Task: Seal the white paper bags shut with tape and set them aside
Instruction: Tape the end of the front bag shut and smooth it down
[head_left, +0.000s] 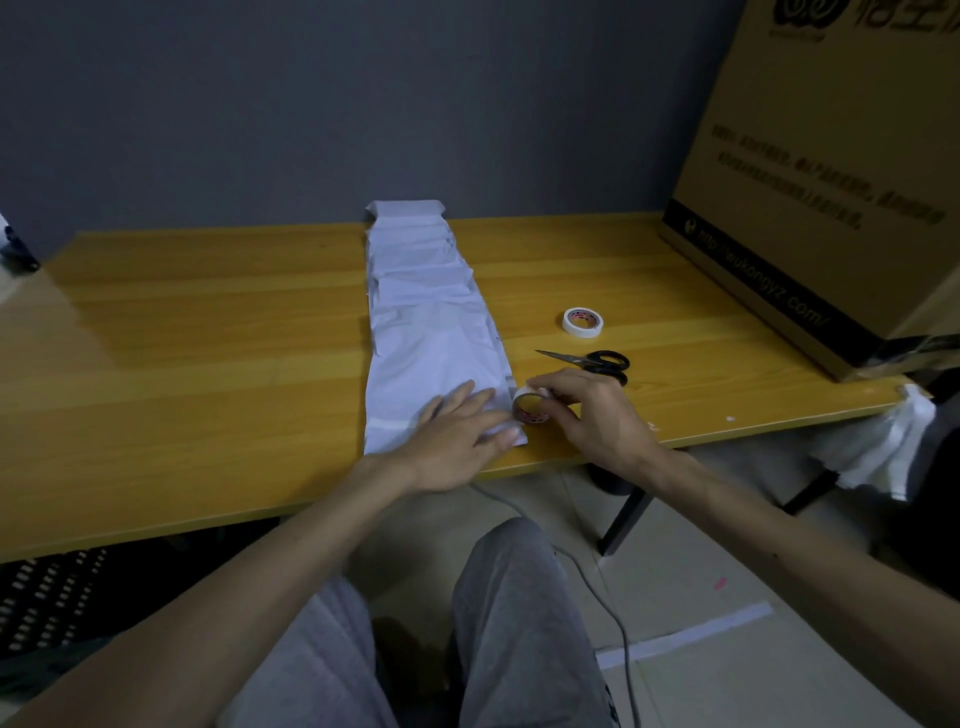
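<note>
A row of white paper bags (426, 312) lies overlapped in a long strip up the middle of the frame, running from the near edge of the wooden table (208, 322) to the grey wall behind. The nearest bag sits at centre frame, its lower right corner under the person's fingers. The left hand (457, 441) lies flat and open on that bag, palm down, pressing the paper to the table and gripping nothing. The right hand (587, 410) is closed around a roll of tape (530, 408), held on edge just at the bag's right border, touching or almost touching the paper.

The step in hand looks like drawing tape off the roll across the bag's mouth. To do it well, the flat hand should keep the fold pinned while the roll is pulled sideways in a straight line, with the strip laid low so it does not wrinkle or stick to itself. A pale band near the bag's lower left may be tape already down; that is hard to tell.

Just above the right hand lie black-handled scissors (592, 361), blades shut, and further up a second tape roll (583, 322) lying flat. A large cardboard box (831, 182) fills the upper right; whatever it holds is hidden. Whether the bags contain anything cannot be told.
</note>
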